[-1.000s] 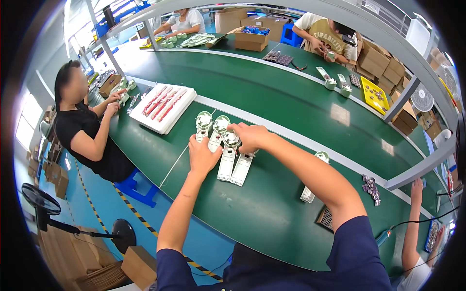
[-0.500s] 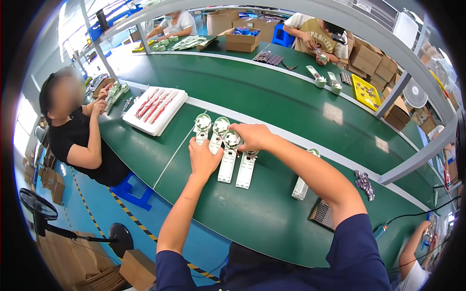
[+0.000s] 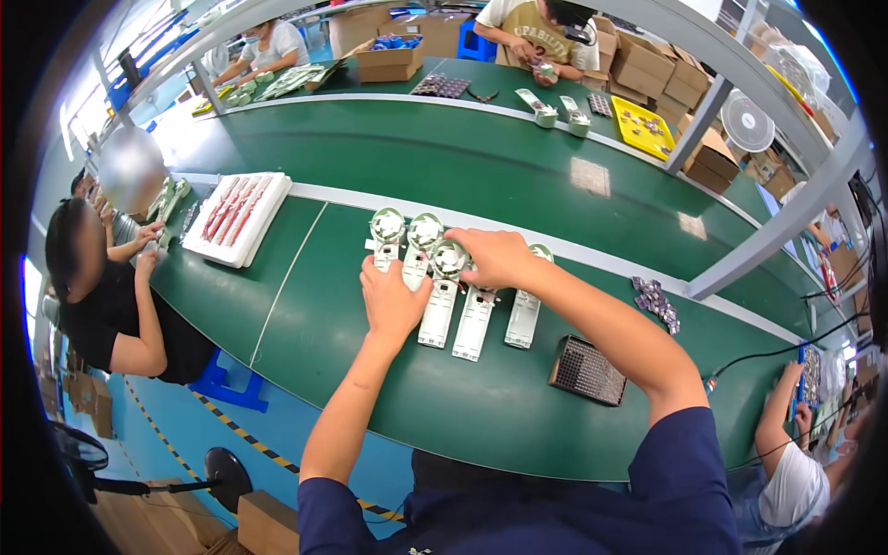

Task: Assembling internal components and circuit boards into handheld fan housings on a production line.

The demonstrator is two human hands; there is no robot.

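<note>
Green table [image 3: 388,388] carries a row of white units [image 3: 476,319]; left hand [image 3: 393,298] steadies one flat, right hand [image 3: 495,259] apparently grips another.

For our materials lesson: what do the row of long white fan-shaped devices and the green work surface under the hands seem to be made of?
Long white fan-shaped devices: probably moulded plastic, with smooth, uniform pale shells and a slight sheen. Green work surface: looks like a rubbery or vinyl belt, flat and mostly matt, reflecting the lights softly.

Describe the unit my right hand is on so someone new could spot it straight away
Find the long green workbench and the row of five white, round-headed units lying side by side near its middle. The right hand covers the head of the fourth unit from the left; only its white handle shows, while its neighbours' round heads are visible.
</note>
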